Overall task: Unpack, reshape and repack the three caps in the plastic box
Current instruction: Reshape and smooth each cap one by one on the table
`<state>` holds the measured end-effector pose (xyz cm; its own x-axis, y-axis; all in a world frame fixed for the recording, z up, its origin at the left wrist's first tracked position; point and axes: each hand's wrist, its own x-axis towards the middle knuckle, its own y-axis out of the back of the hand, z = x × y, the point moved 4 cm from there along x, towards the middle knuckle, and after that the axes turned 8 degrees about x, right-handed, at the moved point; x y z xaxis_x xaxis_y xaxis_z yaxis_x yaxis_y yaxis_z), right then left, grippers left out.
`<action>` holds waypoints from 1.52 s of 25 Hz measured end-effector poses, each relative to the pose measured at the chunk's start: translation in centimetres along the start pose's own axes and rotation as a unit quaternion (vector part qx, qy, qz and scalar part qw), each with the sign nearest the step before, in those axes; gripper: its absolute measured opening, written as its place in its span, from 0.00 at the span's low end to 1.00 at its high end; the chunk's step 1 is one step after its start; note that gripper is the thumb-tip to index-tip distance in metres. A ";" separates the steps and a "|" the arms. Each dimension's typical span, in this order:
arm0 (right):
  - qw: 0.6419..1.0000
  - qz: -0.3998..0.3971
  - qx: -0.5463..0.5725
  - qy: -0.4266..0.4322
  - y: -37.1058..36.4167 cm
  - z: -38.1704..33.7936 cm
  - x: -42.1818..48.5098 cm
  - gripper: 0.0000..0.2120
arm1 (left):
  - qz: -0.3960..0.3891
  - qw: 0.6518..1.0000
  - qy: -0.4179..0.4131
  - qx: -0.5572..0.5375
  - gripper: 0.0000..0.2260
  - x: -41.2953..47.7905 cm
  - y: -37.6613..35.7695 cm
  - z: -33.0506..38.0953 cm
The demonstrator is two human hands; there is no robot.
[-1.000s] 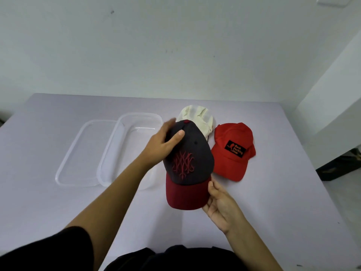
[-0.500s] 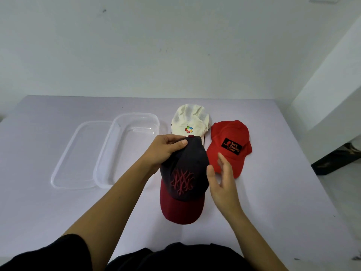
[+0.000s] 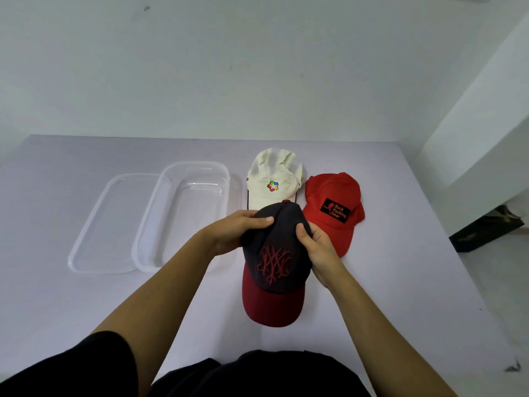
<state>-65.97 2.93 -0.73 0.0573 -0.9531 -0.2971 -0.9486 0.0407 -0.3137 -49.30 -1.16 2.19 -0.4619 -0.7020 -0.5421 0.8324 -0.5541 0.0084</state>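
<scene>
Left hand (image 3: pixel 239 233) closed on the left side of the dark cap's crown, thumb lying across the top, fingers tucked out of sight beneath. Right hand (image 3: pixel 316 247) closed on the crown's right side, thumb on the fabric, fingers wrapped under. Between them the navy cap with maroon brim (image 3: pixel 276 265), red embroidery on the front, brim pointing toward the table's near edge. Cannot tell whether it rests on the table or is held just above it.

Just behind it, toward the far edge: cream cap (image 3: pixel 273 181) with a small multicolour logo, crown creased and somewhat slumped, its brim hidden behind the navy crown. Beside that, toward the right edge: red cap (image 3: pixel 333 207) with a black patch reading "Back Packing Gear", lying flat, its lower part just beside the right hand.

To the left, mid-table: clear plastic box (image 3: pixel 183 213), nothing in it. Its clear lid (image 3: pixel 106 222) lies flat against the box's left side, toward the left edge. Table (image 3: pixel 86 296) pale lilac.

Judgement: unpacking is done, all three caps being out and the box bare. Reshaping looks underway on the navy cap; the cream one seems to need more work. Repacking of all three and closing the lid remain.
</scene>
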 end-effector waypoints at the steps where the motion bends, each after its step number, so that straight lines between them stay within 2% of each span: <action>1: 0.999 -0.002 -0.032 -0.007 0.1 0.2 0.3 0.10 | 0.002 1.000 0.005 0.005 0.14 0.5 0.4 -0.6; 3: 0.991 -0.011 -0.127 -0.030 0.4 0.9 1.1 0.10 | 0.025 0.998 0.019 0.052 0.14 1.6 1.2 -1.6; 7: 0.956 0.003 -0.283 -0.070 1.7 2.7 3.8 0.16 | 0.074 0.981 0.057 0.171 0.12 3.6 1.5 -2.9; 9: 0.949 0.019 -0.304 -0.086 2.1 3.8 4.8 0.17 | 0.099 0.974 0.070 0.190 0.11 4.4 1.3 -3.7; 13: 0.939 0.035 -0.317 -0.127 2.9 5.6 5.6 0.20 | 0.150 0.957 0.070 0.237 0.18 5.3 1.2 -5.1; 15: 0.936 0.041 -0.326 -0.125 3.6 5.3 5.5 0.21 | 0.181 0.934 0.046 0.306 0.18 4.8 1.7 -4.5; 18: 0.932 0.067 -0.340 -0.104 5.5 4.4 4.7 0.16 | 0.264 0.888 0.004 0.377 0.14 2.9 2.6 -3.9; 20: 0.932 0.076 -0.333 -0.123 6.0 4.3 4.2 0.15 | 0.297 0.894 0.044 0.332 0.09 1.9 2.8 -4.8; 22: 0.929 0.056 -0.317 -0.181 5.2 4.9 3.9 0.15 | 0.263 0.930 0.123 0.226 0.10 2.0 1.8 -6.3; 24: 0.940 0.042 -0.241 -0.238 3.7 6.3 4.0 0.12 | 0.225 0.958 0.161 0.075 0.11 2.8 0.4 -7.5; 26: 0.955 0.065 -0.161 -0.239 2.8 7.1 4.2 0.11 | 0.231 0.959 0.164 -0.032 0.12 3.5 0.1 -8.4; 28: 0.962 0.102 -0.141 -0.210 3.2 7.4 4.5 0.10 | 0.256 0.949 0.166 -0.083 0.13 3.9 0.6 -9.0; 33: 0.964 0.128 -0.136 -0.191 3.9 7.4 4.8 0.10 | 0.321 0.929 0.182 -0.042 0.13 3.7 1.0 -8.9; 35: 0.960 0.108 -0.165 -0.200 3.5 7.6 4.6 0.12 | 0.341 0.922 0.181 0.010 0.13 3.3 0.6 -8.6; 38: 0.947 0.087 -0.244 -0.191 3.2 7.1 4.4 0.16 | 0.324 0.922 0.170 0.124 0.12 3.1 0.6 -7.7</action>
<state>-66.55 0.99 -9.47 -0.0932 -0.7627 -0.6400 -0.9796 -0.0447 0.1959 -47.91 -0.20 -5.90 0.2671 -0.7640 -0.5873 0.7839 -0.1822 0.5936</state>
